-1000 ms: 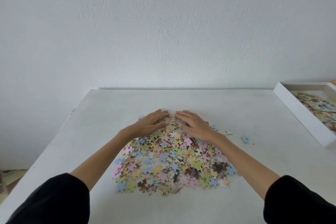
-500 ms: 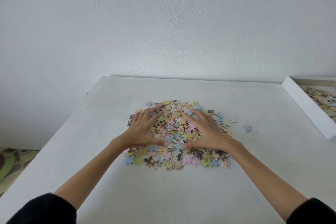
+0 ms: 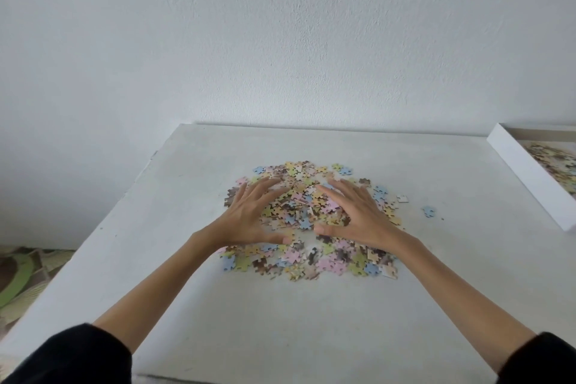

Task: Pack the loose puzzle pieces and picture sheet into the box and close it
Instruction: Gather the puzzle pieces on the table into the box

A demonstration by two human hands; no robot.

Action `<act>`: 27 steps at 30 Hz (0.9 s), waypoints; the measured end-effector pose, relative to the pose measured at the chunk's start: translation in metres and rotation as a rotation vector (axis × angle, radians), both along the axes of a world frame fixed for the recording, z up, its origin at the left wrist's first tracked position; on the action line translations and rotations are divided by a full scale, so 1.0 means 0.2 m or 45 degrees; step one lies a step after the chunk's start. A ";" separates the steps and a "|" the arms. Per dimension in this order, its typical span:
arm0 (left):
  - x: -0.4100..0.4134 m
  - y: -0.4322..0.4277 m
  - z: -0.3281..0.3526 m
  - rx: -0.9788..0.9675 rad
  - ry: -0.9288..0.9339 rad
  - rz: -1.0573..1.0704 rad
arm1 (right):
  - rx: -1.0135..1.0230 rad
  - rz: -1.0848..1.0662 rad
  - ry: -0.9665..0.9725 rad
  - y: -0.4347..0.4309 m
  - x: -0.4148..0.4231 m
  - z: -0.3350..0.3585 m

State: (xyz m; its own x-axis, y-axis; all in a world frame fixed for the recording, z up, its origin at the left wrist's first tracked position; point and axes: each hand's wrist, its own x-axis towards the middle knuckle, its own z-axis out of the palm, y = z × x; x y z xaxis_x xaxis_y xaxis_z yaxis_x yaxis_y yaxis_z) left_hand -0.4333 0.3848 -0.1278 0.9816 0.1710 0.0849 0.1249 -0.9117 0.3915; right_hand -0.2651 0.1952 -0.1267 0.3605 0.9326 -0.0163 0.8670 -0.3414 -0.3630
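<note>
A heap of pastel puzzle pieces (image 3: 299,212) lies in the middle of the white table (image 3: 280,321). My left hand (image 3: 249,215) rests flat on the heap's left side, fingers spread and straight. My right hand (image 3: 358,215) lies flat on the right side, fingers spread, thumbs pointing toward each other. A white box (image 3: 523,171) stands open at the table's right edge, partly cut off by the frame, with several pieces inside. A stray blue piece (image 3: 429,211) and a white piece (image 3: 402,198) lie right of the heap.
A white wall rises right behind the table's far edge. A green patterned mat (image 3: 18,277) covers the floor beyond the table's left edge. Bare tabletop lies between the heap and me.
My hands slid from the heap's far edge back toward me and spread apart over the middle of the pieces. The view has tilted so the box sits further right.
</note>
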 end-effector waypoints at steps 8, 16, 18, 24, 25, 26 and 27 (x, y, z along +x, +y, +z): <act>-0.03 -0.10 -0.06 0.123 0.027 -0.089 | -0.075 0.100 -0.148 -0.04 -0.11 -0.06; -0.09 -0.08 -0.02 0.126 -0.030 -0.058 | 0.082 0.053 -0.014 -0.06 -0.17 -0.01; -0.15 -0.07 -0.03 0.157 -0.004 -0.100 | 0.064 0.113 -0.023 -0.10 -0.21 -0.02; -0.21 -0.10 -0.04 0.209 -0.005 -0.051 | -0.008 0.116 -0.177 -0.12 -0.28 -0.07; -0.20 -0.11 -0.04 0.199 -0.029 -0.027 | 0.011 0.093 -0.186 -0.10 -0.28 -0.07; -0.18 -0.11 -0.04 0.189 -0.054 -0.005 | 0.028 0.075 -0.188 -0.09 -0.27 -0.07; -0.17 -0.12 -0.04 0.180 -0.072 0.014 | 0.037 0.066 -0.183 -0.08 -0.27 -0.06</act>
State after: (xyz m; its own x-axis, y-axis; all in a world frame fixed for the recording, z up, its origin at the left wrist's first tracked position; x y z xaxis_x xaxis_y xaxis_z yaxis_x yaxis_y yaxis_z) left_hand -0.4668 0.3612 -0.1353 0.9727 0.1640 0.1639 0.1165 -0.9569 0.2660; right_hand -0.3190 0.1790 -0.1395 0.3088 0.9493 0.0596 0.9268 -0.2862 -0.2431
